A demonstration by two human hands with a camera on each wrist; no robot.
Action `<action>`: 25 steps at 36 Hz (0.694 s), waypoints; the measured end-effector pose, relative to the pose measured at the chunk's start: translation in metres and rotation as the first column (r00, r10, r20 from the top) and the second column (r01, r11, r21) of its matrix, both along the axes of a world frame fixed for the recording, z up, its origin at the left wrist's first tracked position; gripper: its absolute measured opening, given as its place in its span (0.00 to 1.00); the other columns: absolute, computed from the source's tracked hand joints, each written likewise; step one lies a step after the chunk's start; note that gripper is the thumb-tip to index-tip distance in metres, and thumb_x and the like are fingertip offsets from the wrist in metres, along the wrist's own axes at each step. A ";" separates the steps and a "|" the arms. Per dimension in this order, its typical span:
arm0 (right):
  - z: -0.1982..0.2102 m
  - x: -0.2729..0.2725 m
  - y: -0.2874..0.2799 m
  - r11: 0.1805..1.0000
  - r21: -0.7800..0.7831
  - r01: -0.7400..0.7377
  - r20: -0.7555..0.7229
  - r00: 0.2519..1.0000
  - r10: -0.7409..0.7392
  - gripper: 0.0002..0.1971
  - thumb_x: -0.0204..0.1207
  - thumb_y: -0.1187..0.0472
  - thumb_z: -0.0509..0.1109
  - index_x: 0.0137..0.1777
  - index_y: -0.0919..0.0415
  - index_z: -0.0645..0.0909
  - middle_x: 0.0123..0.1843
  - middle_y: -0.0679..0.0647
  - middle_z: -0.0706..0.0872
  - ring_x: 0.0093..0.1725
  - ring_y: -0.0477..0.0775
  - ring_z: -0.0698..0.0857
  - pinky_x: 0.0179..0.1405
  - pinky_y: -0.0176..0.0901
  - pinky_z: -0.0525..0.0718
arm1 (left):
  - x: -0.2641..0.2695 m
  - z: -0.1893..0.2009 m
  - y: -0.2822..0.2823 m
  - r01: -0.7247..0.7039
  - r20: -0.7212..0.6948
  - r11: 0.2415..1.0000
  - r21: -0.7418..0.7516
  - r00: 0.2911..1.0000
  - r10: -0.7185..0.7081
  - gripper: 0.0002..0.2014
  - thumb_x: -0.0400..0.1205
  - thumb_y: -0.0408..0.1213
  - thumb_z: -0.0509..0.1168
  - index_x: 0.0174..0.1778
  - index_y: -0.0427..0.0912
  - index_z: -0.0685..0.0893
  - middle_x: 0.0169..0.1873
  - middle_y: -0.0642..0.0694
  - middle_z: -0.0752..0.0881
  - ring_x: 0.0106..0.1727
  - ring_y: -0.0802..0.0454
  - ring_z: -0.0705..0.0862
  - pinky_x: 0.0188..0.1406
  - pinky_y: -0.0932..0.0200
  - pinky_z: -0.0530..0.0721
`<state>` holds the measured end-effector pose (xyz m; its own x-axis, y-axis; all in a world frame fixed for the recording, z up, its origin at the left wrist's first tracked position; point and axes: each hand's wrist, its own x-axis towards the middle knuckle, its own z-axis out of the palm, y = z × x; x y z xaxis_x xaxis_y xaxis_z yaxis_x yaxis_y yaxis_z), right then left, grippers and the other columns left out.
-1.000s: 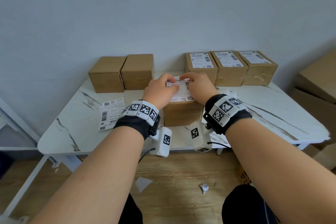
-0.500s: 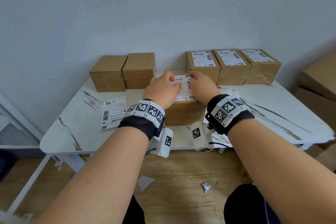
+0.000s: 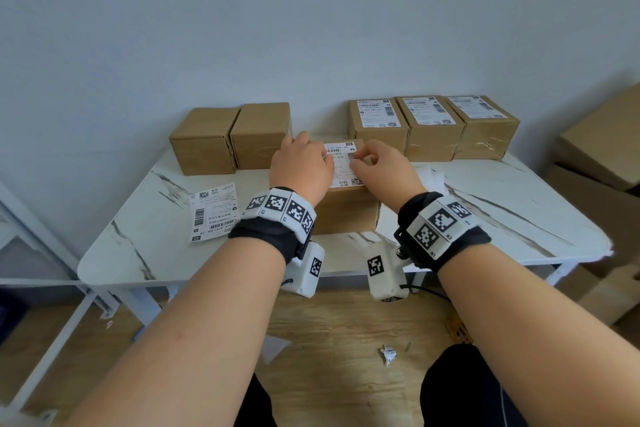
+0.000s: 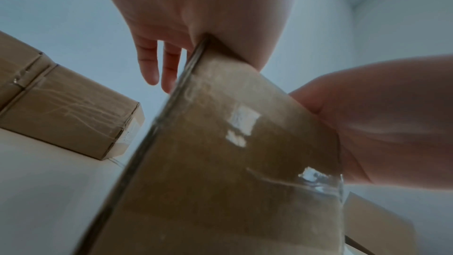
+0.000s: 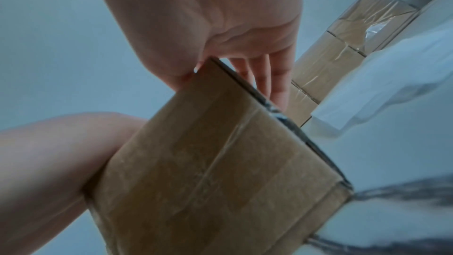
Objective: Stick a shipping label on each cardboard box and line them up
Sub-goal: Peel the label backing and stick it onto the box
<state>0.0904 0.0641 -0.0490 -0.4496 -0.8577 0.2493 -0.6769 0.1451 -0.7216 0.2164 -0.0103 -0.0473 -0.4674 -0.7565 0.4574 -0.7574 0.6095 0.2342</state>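
Observation:
A brown cardboard box (image 3: 346,211) stands mid-table with a white shipping label (image 3: 341,163) on its top. My left hand (image 3: 300,166) lies on the label's left part and my right hand (image 3: 382,168) on its right part, both pressing down. In the left wrist view the box (image 4: 220,162) fills the frame and my left hand's fingers (image 4: 149,65) hang straight over its side. The right wrist view shows my right hand's fingers (image 5: 274,80) stretched past the box (image 5: 220,172). Much of the label is hidden under the hands.
Two unlabelled boxes (image 3: 204,142) stand at the back left. Three labelled boxes (image 3: 433,125) stand in a row at the back right. A spare label (image 3: 213,211) lies on the white marble table (image 3: 138,253). Large cartons (image 3: 602,149) are stacked at the right, and a paper scrap (image 3: 388,354) lies on the floor.
My hands have spread apart over the label, so more of its middle shows between them. The box has not moved.

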 end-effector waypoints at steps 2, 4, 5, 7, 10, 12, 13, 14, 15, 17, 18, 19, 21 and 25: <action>-0.001 0.002 0.005 1.000 0.029 -0.012 -0.013 1.000 0.012 0.11 0.81 0.55 0.64 0.61 0.55 0.78 0.43 0.49 0.82 0.39 0.47 0.80 0.34 0.38 0.78 | 0.002 0.001 0.000 0.011 -0.007 0.999 0.042 1.000 -0.011 0.17 0.85 0.45 0.54 0.60 0.42 0.85 0.58 0.45 0.79 0.62 0.44 0.73 0.56 0.47 0.80; -0.002 0.003 0.008 0.997 0.070 -0.027 0.005 1.000 0.027 0.19 0.80 0.51 0.64 0.69 0.54 0.75 0.59 0.54 0.81 0.46 0.49 0.81 0.40 0.40 0.76 | 0.004 0.002 0.001 0.021 0.004 0.997 0.068 1.000 -0.021 0.18 0.85 0.45 0.55 0.62 0.43 0.85 0.59 0.44 0.78 0.63 0.44 0.73 0.58 0.46 0.80; -0.003 0.004 0.009 0.996 0.082 -0.037 0.024 0.999 0.035 0.21 0.80 0.50 0.63 0.73 0.53 0.73 0.66 0.56 0.79 0.51 0.51 0.81 0.46 0.41 0.75 | 0.005 0.003 0.002 0.022 0.018 0.997 0.071 1.000 -0.023 0.18 0.85 0.45 0.55 0.63 0.44 0.85 0.60 0.44 0.78 0.63 0.44 0.73 0.59 0.46 0.80; -0.004 0.005 0.010 0.994 0.093 -0.062 0.062 0.996 0.056 0.25 0.80 0.49 0.63 0.76 0.51 0.70 0.71 0.56 0.76 0.57 0.53 0.80 0.53 0.43 0.76 | 0.008 0.005 0.005 0.031 0.046 0.996 0.085 0.998 -0.035 0.19 0.86 0.45 0.54 0.66 0.44 0.83 0.62 0.43 0.78 0.64 0.43 0.73 0.62 0.46 0.78; -0.004 0.007 0.014 0.988 0.118 -0.098 0.107 0.991 0.085 0.30 0.78 0.48 0.64 0.80 0.51 0.66 0.74 0.55 0.74 0.65 0.54 0.78 0.64 0.47 0.77 | 0.013 0.006 0.009 0.049 0.038 0.988 0.145 0.998 -0.055 0.21 0.86 0.45 0.55 0.71 0.43 0.80 0.65 0.42 0.77 0.66 0.43 0.74 0.66 0.47 0.77; -0.003 0.008 0.017 0.983 0.144 -0.115 0.123 0.988 0.098 0.31 0.78 0.48 0.64 0.82 0.50 0.63 0.76 0.56 0.72 0.70 0.55 0.75 0.69 0.48 0.73 | 0.016 0.005 0.011 0.062 0.030 0.979 0.194 0.997 -0.069 0.22 0.85 0.47 0.55 0.73 0.42 0.77 0.68 0.42 0.76 0.68 0.43 0.74 0.67 0.47 0.76; -0.003 0.008 0.017 0.979 0.159 -0.125 0.129 0.986 0.105 0.32 0.80 0.49 0.63 0.83 0.49 0.61 0.77 0.56 0.70 0.73 0.56 0.72 0.68 0.47 0.70 | 0.017 0.005 0.012 0.069 0.027 0.970 0.231 0.997 -0.078 0.23 0.85 0.48 0.55 0.74 0.42 0.75 0.70 0.43 0.74 0.69 0.43 0.73 0.69 0.47 0.75; -0.003 0.008 0.017 0.975 0.176 -0.135 0.141 0.984 0.110 0.31 0.81 0.50 0.62 0.84 0.49 0.59 0.78 0.57 0.68 0.75 0.56 0.70 0.66 0.46 0.68 | 0.018 0.004 0.013 0.078 0.021 0.960 0.268 0.996 -0.087 0.25 0.84 0.48 0.55 0.76 0.42 0.73 0.72 0.43 0.72 0.71 0.44 0.72 0.71 0.48 0.73; -0.003 0.009 0.017 0.971 0.187 -0.147 0.156 0.981 0.119 0.31 0.82 0.52 0.61 0.84 0.49 0.57 0.79 0.58 0.66 0.75 0.57 0.68 0.64 0.46 0.66 | 0.019 0.004 0.015 0.089 0.013 0.950 0.300 0.995 -0.097 0.27 0.84 0.49 0.55 0.78 0.42 0.70 0.74 0.44 0.70 0.73 0.44 0.71 0.72 0.49 0.71; -0.003 0.010 0.017 0.968 0.192 -0.161 0.184 0.975 0.125 0.30 0.84 0.56 0.57 0.85 0.50 0.55 0.80 0.60 0.64 0.75 0.60 0.68 0.62 0.46 0.65 | 0.021 0.003 0.017 0.117 -0.006 0.931 0.347 0.992 -0.122 0.29 0.84 0.51 0.56 0.80 0.42 0.66 0.77 0.45 0.67 0.77 0.47 0.68 0.75 0.50 0.67; -0.002 0.011 0.017 0.968 0.192 -0.163 0.195 0.973 0.125 0.29 0.84 0.58 0.55 0.85 0.50 0.55 0.81 0.60 0.64 0.75 0.60 0.67 0.61 0.46 0.65 | 0.022 0.002 0.018 0.130 -0.016 0.921 0.368 0.991 -0.133 0.30 0.84 0.51 0.55 0.81 0.42 0.64 0.79 0.46 0.65 0.78 0.48 0.65 0.77 0.51 0.65; -0.002 0.012 0.017 0.968 0.190 -0.163 0.206 0.971 0.123 0.29 0.85 0.59 0.53 0.85 0.50 0.55 0.81 0.60 0.63 0.76 0.60 0.66 0.61 0.45 0.64 | 0.023 0.001 0.019 0.140 -0.020 0.911 0.387 0.990 -0.143 0.30 0.85 0.52 0.55 0.82 0.42 0.62 0.81 0.47 0.62 0.80 0.48 0.63 0.79 0.51 0.62; -0.001 0.012 0.018 0.970 0.181 -0.160 0.219 0.969 0.119 0.28 0.85 0.60 0.51 0.85 0.51 0.55 0.83 0.59 0.62 0.78 0.59 0.65 0.62 0.44 0.63 | 0.025 0.000 0.019 0.157 -0.012 0.901 0.403 0.986 -0.166 0.31 0.86 0.53 0.54 0.83 0.43 0.60 0.83 0.48 0.59 0.82 0.49 0.59 0.81 0.51 0.59; 0.000 0.010 0.022 0.983 0.130 -0.128 0.193 0.976 0.102 0.26 0.83 0.59 0.59 0.81 0.52 0.65 0.78 0.58 0.69 0.68 0.57 0.74 0.56 0.42 0.70 | 0.027 -0.003 0.019 0.111 0.026 0.953 0.281 0.992 -0.123 0.25 0.85 0.55 0.53 0.75 0.45 0.70 0.74 0.47 0.74 0.73 0.46 0.72 0.74 0.41 0.67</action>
<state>0.1007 0.0858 -0.0494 -0.3729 -0.9268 0.0445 -0.5520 0.1830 -0.8135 0.2433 0.0089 -0.0500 -0.5750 -0.7897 0.2138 -0.6974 0.6097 0.3766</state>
